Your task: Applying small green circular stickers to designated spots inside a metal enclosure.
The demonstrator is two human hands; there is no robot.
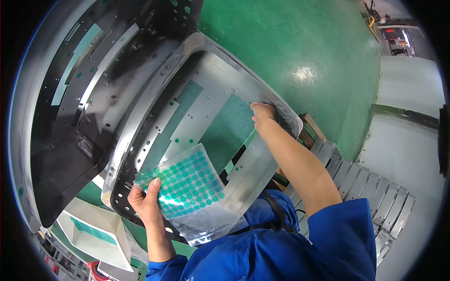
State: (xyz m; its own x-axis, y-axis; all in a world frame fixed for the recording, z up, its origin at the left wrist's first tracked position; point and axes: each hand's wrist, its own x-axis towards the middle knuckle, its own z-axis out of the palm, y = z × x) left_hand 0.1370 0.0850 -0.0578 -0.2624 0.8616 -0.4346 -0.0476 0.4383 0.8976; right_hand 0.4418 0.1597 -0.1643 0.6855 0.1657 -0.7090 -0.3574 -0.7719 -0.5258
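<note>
My left hand [146, 200] grips a clear sheet of round green stickers [187, 180] at its left edge, thumb on top. The sheet lies tilted over the near part of a grey metal frame [208, 107] with rectangular cutouts and small holes. My right hand [263, 114] reaches inside the frame to its far right wall. Its fingers are drawn together, the fingertips beside a small dark green spot; what they pinch, if anything, is too small to make out. Several green dots [177, 140] sit on the frame's inner face.
A large dark metal panel [61, 140] with slots and holes stands at the left. Below it is a white bin [96, 229] with a green sheet inside. Stacked metal bars [375, 187] and a wooden piece [311, 129] lie at the right. Green floor [290, 37] extends beyond the frame.
</note>
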